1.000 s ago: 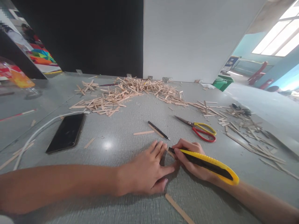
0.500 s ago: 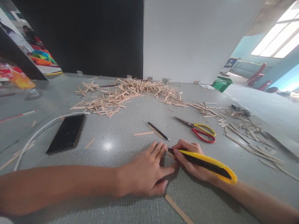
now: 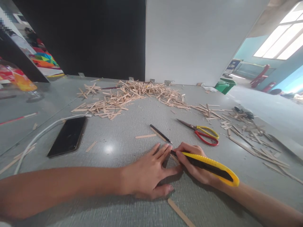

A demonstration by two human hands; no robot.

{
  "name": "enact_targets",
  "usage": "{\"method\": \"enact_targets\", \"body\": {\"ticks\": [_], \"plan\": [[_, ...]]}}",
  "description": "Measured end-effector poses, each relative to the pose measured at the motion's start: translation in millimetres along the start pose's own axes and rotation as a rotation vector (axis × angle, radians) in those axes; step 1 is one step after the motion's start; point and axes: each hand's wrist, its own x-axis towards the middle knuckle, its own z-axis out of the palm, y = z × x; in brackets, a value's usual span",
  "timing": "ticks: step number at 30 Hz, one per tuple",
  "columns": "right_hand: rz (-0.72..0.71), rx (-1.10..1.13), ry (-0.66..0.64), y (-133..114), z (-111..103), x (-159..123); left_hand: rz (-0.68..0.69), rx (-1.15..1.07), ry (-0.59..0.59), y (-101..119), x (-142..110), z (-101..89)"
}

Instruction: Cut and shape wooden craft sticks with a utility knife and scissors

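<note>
My right hand [image 3: 194, 160] is closed around a yellow and black utility knife [image 3: 213, 168], its tip low beside my left fingertips. My left hand [image 3: 153, 175] lies on the table with fingers spread, pressing near a small wooden stick [image 3: 174, 158] that shows between the two hands; most of that stick is hidden. Just beyond my fingers lie a black pen [image 3: 161, 134] and a short wooden stick [image 3: 145, 136]. One more wooden stick [image 3: 181, 212] rests close to me, below my left thumb. Scissors [image 3: 199, 130] with yellow and red handles lie past my right hand.
A heap of wooden sticks [image 3: 142, 90] spreads along the back of the grey table, with scraps [image 3: 258, 135] at right. A phone [image 3: 68, 135] with a white cable [image 3: 35, 138] lies at left, a bottle [image 3: 20, 78] beyond it. Black and white panels [image 3: 189, 41] stand behind.
My left hand has shifted very slightly to the right. The knife stays at almost the same spot in my right hand.
</note>
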Motion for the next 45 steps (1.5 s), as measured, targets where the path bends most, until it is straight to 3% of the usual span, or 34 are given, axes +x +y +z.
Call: {"method": "enact_targets", "body": {"ticks": [9, 19, 31, 41, 45], "plan": [[-0.055, -0.017, 0.015, 1.8, 1.8, 0.8, -0.026, -0.047, -0.048, 2.4, 3.6, -6.6], [-0.022, -0.022, 0.01, 3.5, 0.5, -3.6, -0.037, 0.012, -0.023, 2.5, 2.9, -3.7], [-0.014, 0.068, 0.005, 6.2, 0.8, -5.6, -0.057, 0.013, -0.091, 4.8, 5.5, -8.3], [0.076, 0.122, 0.093, -0.5, -0.9, -5.8, 0.021, 0.0, 0.007, -1.3, 2.4, -2.8], [0.06, 0.064, 0.069, -0.2, -1.2, -2.6, 0.024, 0.018, 0.027, -2.5, 2.4, -0.3]]}}
